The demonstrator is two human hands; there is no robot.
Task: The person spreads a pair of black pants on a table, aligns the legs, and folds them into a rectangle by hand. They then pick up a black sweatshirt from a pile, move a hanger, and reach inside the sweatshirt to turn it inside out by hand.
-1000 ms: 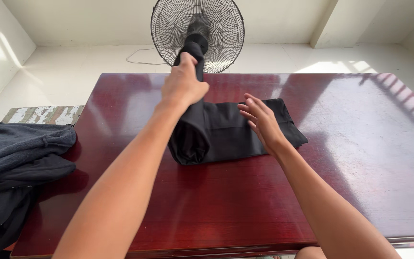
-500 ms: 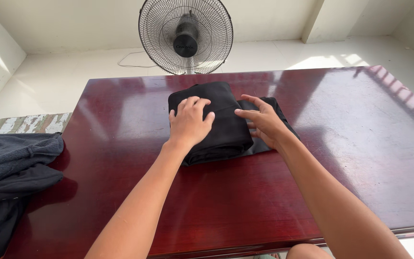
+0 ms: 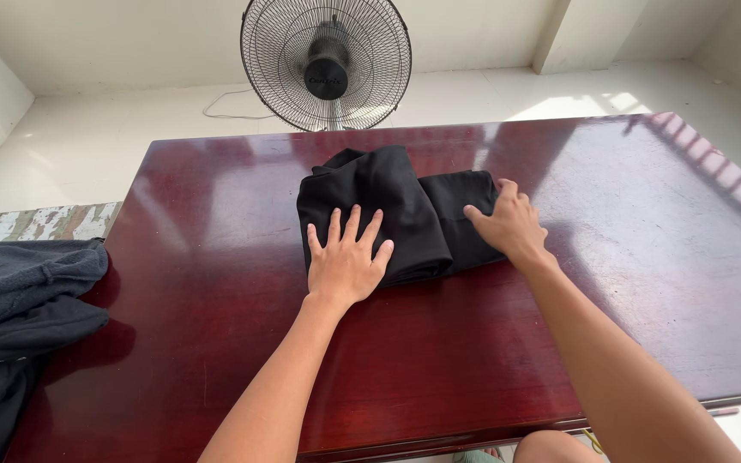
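A folded black garment [image 3: 400,201] lies near the middle of a glossy dark red table [image 3: 611,283]. Its left part is doubled over on top of the rest. My left hand [image 3: 346,261] rests flat on the near left corner of the garment, fingers spread, holding nothing. My right hand [image 3: 510,225] lies on the garment's right edge with its fingers bent against the cloth.
A standing fan [image 3: 326,62] faces me from the floor behind the table's far edge, with a cable trailing left. A heap of dark grey and black clothes [image 3: 19,300] lies at the left, overlapping the table's edge. A worn painted board [image 3: 45,221] shows behind it.
My left hand brought the lifted end of the garment down onto the rest and slid back to the near corner, pressing flat. My right hand moved from the middle to the right edge.
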